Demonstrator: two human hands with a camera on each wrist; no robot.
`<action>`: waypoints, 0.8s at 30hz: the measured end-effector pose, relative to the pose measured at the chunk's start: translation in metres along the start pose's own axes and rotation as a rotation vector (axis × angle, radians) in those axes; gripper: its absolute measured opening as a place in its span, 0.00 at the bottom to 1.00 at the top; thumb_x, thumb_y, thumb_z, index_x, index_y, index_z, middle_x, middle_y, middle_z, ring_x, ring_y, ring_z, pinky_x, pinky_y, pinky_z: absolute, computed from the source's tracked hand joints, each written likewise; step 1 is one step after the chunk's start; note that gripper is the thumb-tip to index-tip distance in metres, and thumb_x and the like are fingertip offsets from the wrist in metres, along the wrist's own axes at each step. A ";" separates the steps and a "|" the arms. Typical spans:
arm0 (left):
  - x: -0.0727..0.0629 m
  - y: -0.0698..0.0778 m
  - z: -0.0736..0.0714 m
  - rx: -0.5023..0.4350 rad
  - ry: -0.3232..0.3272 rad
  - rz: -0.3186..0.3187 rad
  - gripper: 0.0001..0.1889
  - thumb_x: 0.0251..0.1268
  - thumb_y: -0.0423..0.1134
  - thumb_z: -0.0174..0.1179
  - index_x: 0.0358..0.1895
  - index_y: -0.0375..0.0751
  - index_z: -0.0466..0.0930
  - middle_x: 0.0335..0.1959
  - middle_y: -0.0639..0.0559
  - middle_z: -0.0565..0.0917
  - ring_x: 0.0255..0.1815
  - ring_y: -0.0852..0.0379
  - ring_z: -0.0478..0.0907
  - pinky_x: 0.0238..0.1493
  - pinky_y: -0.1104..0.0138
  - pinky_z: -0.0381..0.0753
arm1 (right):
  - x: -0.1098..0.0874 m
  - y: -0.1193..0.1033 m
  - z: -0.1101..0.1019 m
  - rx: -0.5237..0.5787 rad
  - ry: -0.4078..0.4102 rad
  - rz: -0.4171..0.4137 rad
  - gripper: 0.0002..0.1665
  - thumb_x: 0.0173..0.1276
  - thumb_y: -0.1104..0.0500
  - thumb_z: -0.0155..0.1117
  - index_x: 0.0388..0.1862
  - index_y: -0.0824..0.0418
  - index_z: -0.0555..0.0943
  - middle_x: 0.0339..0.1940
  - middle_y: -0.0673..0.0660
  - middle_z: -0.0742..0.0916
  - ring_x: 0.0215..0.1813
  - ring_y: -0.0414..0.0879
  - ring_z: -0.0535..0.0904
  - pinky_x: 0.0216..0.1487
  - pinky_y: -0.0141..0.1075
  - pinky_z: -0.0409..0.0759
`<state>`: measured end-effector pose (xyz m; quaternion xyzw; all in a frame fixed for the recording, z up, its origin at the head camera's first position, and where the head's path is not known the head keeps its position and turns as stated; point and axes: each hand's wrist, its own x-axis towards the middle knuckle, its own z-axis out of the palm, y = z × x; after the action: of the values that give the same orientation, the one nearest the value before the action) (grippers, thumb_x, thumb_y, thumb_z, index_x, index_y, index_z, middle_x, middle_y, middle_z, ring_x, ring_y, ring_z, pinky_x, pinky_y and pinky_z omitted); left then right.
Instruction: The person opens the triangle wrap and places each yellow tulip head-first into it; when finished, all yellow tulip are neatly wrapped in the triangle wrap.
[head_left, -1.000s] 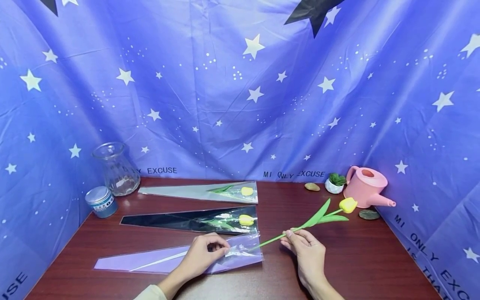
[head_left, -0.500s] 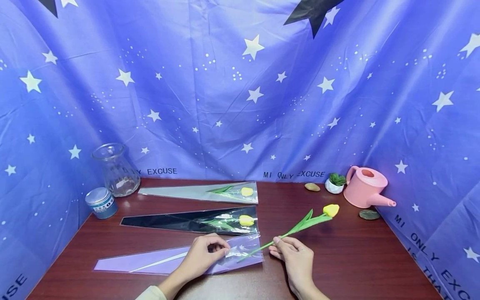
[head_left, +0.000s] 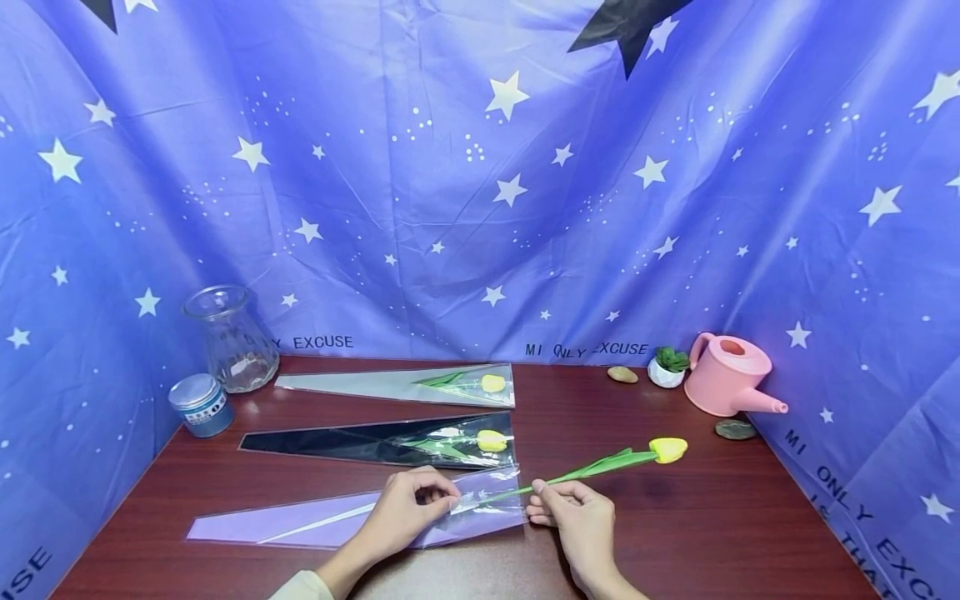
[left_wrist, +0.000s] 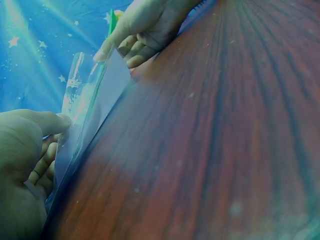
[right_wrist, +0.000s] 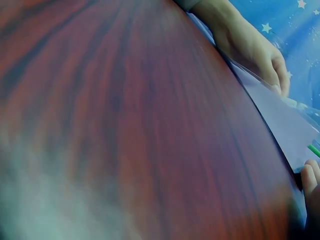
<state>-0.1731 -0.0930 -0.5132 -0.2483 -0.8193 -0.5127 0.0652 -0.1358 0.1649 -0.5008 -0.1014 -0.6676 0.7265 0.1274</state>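
Observation:
A purple flower sleeve (head_left: 307,518) with a clear front lies near the front of the table. My left hand (head_left: 401,512) pinches its clear film between thumb and fingers; the left wrist view shows the film (left_wrist: 77,95) lifted away from the purple backing. My right hand (head_left: 583,527) holds a yellow artificial tulip (head_left: 667,451) by its green stem, just outside the sleeve's wide right end. The lower stem reaches in at that mouth, with its tip near my left fingertips. Bloom and leaves are outside, pointing right. In the right wrist view only a bit of stem (right_wrist: 313,149) shows.
Behind lie a black sleeve (head_left: 322,440) and a white sleeve (head_left: 352,386), each with a yellow tulip. Back left stand a glass vase (head_left: 240,354) and a blue jar (head_left: 202,408). Back right are a pink watering can (head_left: 723,379), a potted succulent (head_left: 667,368) and two stones.
My right hand has moved left and slightly down, bringing the tulip's stem further into the purple sleeve. The bloom has come lower and the stem lies flatter. My left hand has stayed put.

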 end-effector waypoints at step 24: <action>-0.001 0.003 -0.001 -0.013 -0.020 -0.030 0.07 0.60 0.37 0.74 0.34 0.58 0.90 0.28 0.64 0.84 0.28 0.72 0.76 0.32 0.73 0.79 | -0.011 -0.005 0.004 -0.164 0.000 -0.092 0.11 0.60 0.64 0.79 0.31 0.72 0.87 0.19 0.60 0.90 0.21 0.41 0.87 0.30 0.31 0.86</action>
<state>-0.1715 -0.0933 -0.5107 -0.2413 -0.8204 -0.5162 0.0476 -0.1265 0.1578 -0.4954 -0.0805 -0.7287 0.6629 0.1519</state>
